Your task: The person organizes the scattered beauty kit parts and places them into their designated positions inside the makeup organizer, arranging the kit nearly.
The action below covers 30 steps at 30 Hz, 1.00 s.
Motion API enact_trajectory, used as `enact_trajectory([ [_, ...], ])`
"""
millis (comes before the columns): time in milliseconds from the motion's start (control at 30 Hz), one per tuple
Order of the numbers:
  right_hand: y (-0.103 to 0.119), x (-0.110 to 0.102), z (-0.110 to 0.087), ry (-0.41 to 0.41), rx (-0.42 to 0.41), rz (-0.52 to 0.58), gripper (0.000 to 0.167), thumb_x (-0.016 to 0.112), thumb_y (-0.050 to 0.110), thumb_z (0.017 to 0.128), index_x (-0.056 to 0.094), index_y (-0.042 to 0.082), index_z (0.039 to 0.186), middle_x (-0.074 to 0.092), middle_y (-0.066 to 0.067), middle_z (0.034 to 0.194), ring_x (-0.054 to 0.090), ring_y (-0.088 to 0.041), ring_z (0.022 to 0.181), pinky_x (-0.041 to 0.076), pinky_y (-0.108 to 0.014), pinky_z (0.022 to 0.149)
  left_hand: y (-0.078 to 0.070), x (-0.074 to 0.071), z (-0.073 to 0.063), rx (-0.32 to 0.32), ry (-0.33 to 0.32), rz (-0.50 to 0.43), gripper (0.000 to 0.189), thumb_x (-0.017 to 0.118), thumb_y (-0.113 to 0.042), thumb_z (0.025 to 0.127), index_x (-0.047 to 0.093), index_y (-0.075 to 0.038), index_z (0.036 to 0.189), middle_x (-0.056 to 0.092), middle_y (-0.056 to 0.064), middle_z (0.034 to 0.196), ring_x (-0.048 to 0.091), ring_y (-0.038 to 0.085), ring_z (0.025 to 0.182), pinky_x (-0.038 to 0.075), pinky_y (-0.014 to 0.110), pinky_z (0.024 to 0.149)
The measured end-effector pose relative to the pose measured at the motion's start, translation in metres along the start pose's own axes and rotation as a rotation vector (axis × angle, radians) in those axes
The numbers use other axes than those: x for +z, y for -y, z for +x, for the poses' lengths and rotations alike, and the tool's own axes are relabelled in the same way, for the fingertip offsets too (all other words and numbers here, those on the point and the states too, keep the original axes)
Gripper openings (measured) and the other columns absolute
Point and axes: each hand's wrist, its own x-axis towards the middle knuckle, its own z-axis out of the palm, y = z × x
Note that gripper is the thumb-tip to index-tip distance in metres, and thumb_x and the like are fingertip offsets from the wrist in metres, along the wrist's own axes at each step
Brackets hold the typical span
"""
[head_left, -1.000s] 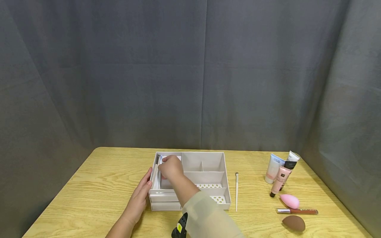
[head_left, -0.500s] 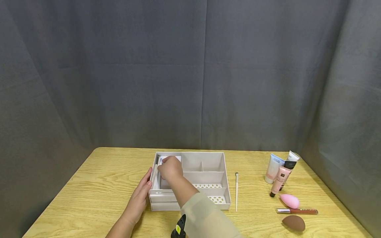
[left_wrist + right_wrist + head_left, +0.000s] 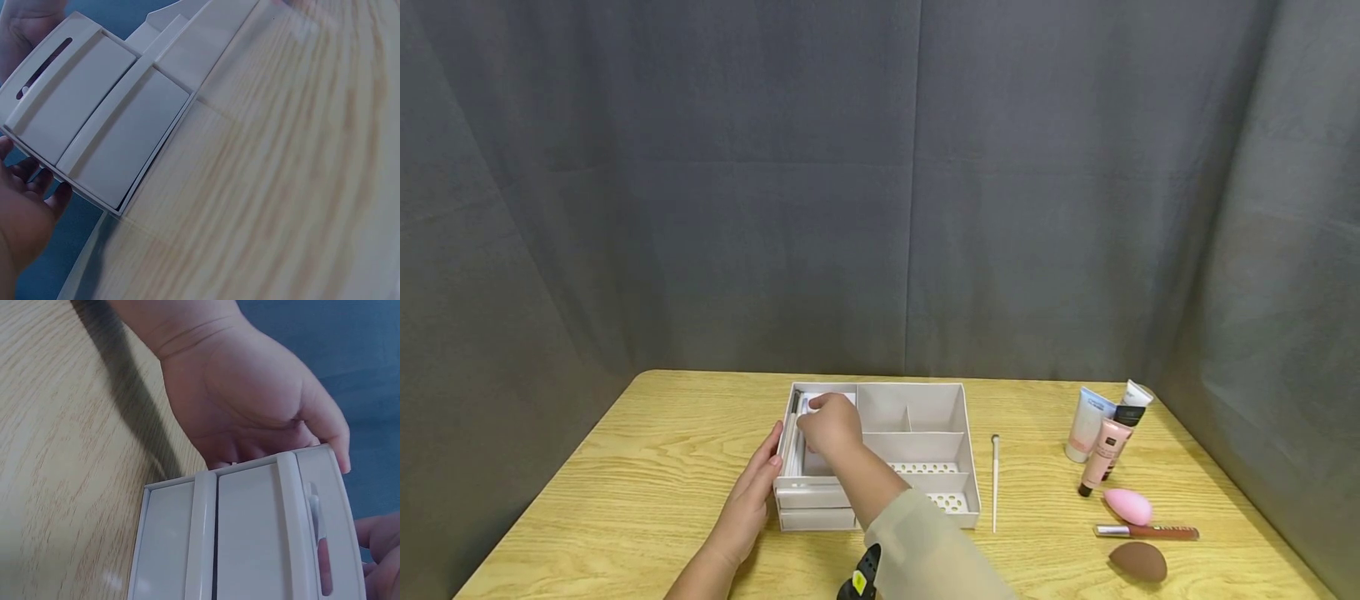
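A white desktop organizer [image 3: 910,433] stands at the middle of the table. My left hand [image 3: 748,496] rests along its left outer wall, fingers lying against the side; the left wrist view also shows the left hand [image 3: 28,209] there, beside two drawers [image 3: 119,134]. Several makeup brushes [image 3: 792,433] stand in the far-left compartment. My right hand [image 3: 831,425] reaches down into this compartment, bent fingers right beside the brushes. Its fingertips are hidden below the rim, and I cannot tell what they hold. In the right wrist view a pale rod [image 3: 314,506] shows through the front slot.
A single white brush [image 3: 996,483] lies right of the organizer. Further right stand several cosmetic tubes [image 3: 1105,454]. A pink makeup sponge [image 3: 1127,506], a lip gloss tube [image 3: 1146,532] and a brown sponge [image 3: 1138,562] lie near them. Grey curtains [image 3: 910,192] surround the table.
My right hand shifts very slightly left within the compartment, then stays nearly still. The left hand and the organizer hold their places.
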Motion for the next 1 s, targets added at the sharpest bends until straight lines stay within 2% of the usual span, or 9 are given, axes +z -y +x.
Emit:
enact_trajectory([
  [67, 0.0, -0.003, -0.001, 0.007, -0.006, 0.022, 0.032, 0.067, 0.007, 0.083, 0.07, -0.001, 0.113, 0.072, -0.019, 0.103, 0.068, -0.015, 0.052, 0.05, -0.018, 0.05, 0.0, 0.0, 0.0, 0.005, 0.0, -0.006, 0.057, 0.03, -0.034, 0.107, 0.016, -0.012, 0.158, 0.011, 0.012, 0.166, 0.006, 0.033, 0.152, 0.011, 0.051, 0.122],
  [133, 0.001, -0.006, -0.001, 0.019, -0.007, 0.048, 0.032, 0.067, 0.007, 0.083, 0.069, -0.001, 0.114, 0.069, -0.022, 0.114, 0.07, -0.018, 0.055, 0.053, -0.02, 0.051, 0.0, 0.001, 0.001, 0.01, 0.001, -0.016, 0.057, 0.03, -0.033, 0.107, 0.016, -0.011, 0.158, 0.01, 0.013, 0.166, 0.006, 0.034, 0.152, 0.01, 0.055, 0.122],
  [233, 0.0, -0.012, -0.001, 0.038, -0.011, 0.071, 0.032, 0.068, 0.008, 0.085, 0.069, 0.0, 0.115, 0.068, -0.021, 0.119, 0.071, -0.02, 0.057, 0.054, -0.021, 0.053, 0.0, 0.001, 0.001, 0.006, 0.0, -0.018, 0.057, 0.03, -0.032, 0.107, 0.016, -0.011, 0.158, 0.01, 0.012, 0.166, 0.006, 0.034, 0.152, 0.01, 0.055, 0.122],
  [500, -0.004, -0.029, 0.001, 0.047, -0.041, 0.138, 0.032, 0.067, 0.007, 0.083, 0.07, 0.0, 0.113, 0.072, -0.016, 0.096, 0.07, -0.025, 0.06, 0.056, -0.025, 0.054, -0.004, 0.001, 0.001, 0.008, -0.006, -0.006, 0.056, 0.031, -0.032, 0.107, 0.018, -0.012, 0.158, 0.011, 0.012, 0.165, 0.008, 0.034, 0.152, 0.012, 0.052, 0.121],
  [667, -0.008, -0.04, 0.002, 0.042, -0.05, 0.162, 0.034, 0.067, 0.008, 0.083, 0.069, 0.0, 0.115, 0.068, -0.012, 0.089, 0.06, -0.015, 0.056, 0.052, -0.02, 0.053, -0.003, 0.001, 0.001, -0.01, -0.012, -0.017, 0.057, 0.031, -0.033, 0.107, 0.018, -0.012, 0.158, 0.011, 0.01, 0.166, 0.007, 0.032, 0.152, 0.011, 0.05, 0.122],
  [800, -0.012, -0.048, 0.002, 0.02, -0.067, 0.188, 0.034, 0.068, 0.009, 0.083, 0.069, 0.0, 0.116, 0.064, -0.008, 0.085, 0.053, -0.009, 0.06, 0.048, -0.017, 0.053, -0.002, 0.0, 0.001, -0.01, -0.005, -0.032, 0.058, 0.031, -0.034, 0.107, 0.016, -0.011, 0.158, 0.009, 0.011, 0.166, 0.004, 0.034, 0.153, 0.009, 0.054, 0.123],
  [1000, -0.025, -0.062, 0.004, 0.037, -0.082, 0.257, 0.034, 0.067, 0.01, 0.086, 0.068, 0.001, 0.119, 0.059, -0.005, 0.087, 0.054, -0.011, 0.071, 0.055, -0.025, 0.061, -0.002, 0.001, 0.0, -0.013, -0.002, -0.013, 0.058, 0.03, -0.035, 0.107, 0.016, -0.012, 0.158, 0.009, 0.011, 0.166, 0.003, 0.034, 0.153, 0.007, 0.053, 0.122],
])
